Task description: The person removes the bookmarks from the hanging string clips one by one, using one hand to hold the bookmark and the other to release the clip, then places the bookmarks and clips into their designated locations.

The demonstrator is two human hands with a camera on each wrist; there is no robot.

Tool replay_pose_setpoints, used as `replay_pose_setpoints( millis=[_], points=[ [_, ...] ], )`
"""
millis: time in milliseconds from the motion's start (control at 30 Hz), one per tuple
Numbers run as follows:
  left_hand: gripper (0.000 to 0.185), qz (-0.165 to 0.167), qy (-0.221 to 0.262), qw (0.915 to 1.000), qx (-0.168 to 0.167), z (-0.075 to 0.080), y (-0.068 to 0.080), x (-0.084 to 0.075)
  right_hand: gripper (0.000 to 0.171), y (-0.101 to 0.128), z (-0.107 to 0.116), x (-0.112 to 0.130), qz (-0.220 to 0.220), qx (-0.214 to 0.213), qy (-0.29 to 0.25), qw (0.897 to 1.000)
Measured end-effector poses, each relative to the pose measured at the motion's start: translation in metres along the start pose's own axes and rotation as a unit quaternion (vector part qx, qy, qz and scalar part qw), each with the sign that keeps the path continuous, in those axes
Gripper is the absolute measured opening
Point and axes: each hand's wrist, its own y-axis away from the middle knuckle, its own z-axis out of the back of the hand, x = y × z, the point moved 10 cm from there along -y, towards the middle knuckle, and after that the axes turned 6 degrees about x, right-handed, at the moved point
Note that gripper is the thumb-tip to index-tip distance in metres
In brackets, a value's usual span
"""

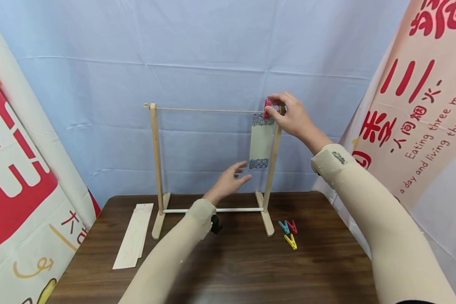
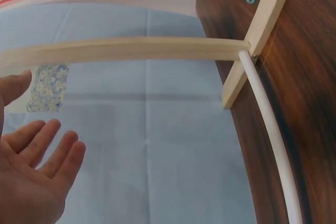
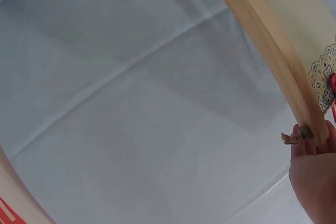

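A pale paper strip (image 1: 261,139) with blue-patterned ends hangs from the string (image 1: 209,110) of a wooden frame (image 1: 156,156), near the right post. At its top edge sits a red clothespin (image 1: 267,108), which my right hand (image 1: 292,114) pinches between thumb and fingers beside the post. In the right wrist view, part of that hand (image 3: 317,179) shows by the post's knotted end; its fingertips are partly hidden. My left hand (image 1: 229,181) hovers lower left of the strip, fingers spread and holding nothing. The left wrist view shows its palm (image 2: 31,182) below the patterned end.
On the table (image 1: 243,261), a blue clothespin (image 1: 283,226), another red one (image 1: 292,226) and a yellow one (image 1: 290,242) lie right of the frame. Flat pale strips (image 1: 134,236) overlap at left. A white rod (image 1: 235,210) joins the frame's feet. Blue cloth (image 1: 213,55) hangs behind.
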Motion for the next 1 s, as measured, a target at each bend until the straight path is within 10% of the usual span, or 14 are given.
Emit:
replay_pose_setpoints(
  millis=[1000],
  points=[
    [0.051,-0.006,0.043,0.9991,0.002,-0.015,0.002,-0.006,0.037,-0.003,-0.003,-0.009,-0.054,0.009,-0.089,0.994]
  ],
)
